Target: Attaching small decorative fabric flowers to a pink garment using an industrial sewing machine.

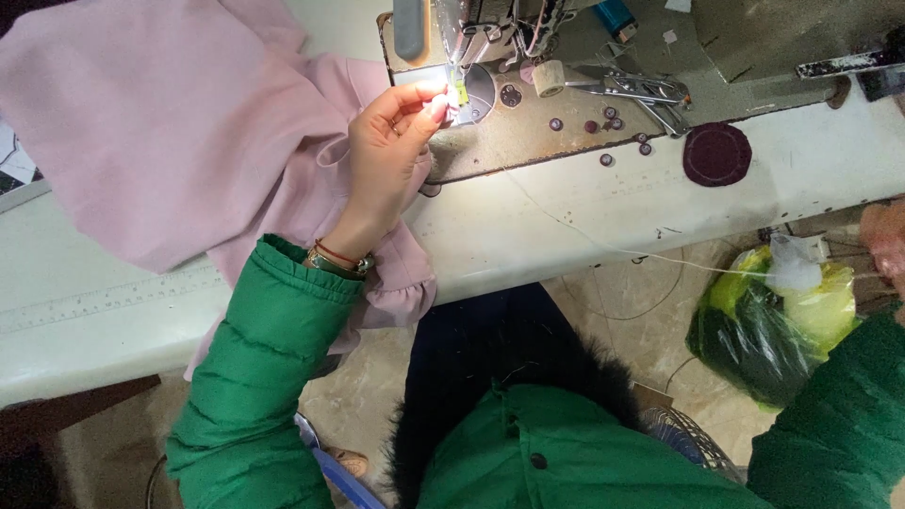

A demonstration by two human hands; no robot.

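The left hand (391, 151) pinches a small pale yellow-green tag (459, 92) at its fingertips, just under the sewing machine's needle area (462, 42); soft pink fabric (170, 123) lies beneath its wrist; the right hand (886, 250), well apart at the frame's edge, grip unreadable.

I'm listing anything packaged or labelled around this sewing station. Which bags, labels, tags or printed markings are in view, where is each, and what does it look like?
Small tag: pinched in the left hand under the machine's needle, yellowish-white, brightly lit.
Plastic bag: on the floor at right below the table, crumpled, yellow-green and dark green.
Printed ruler strip: along the white table's front at left, faint grey marks.
No screens or signs.
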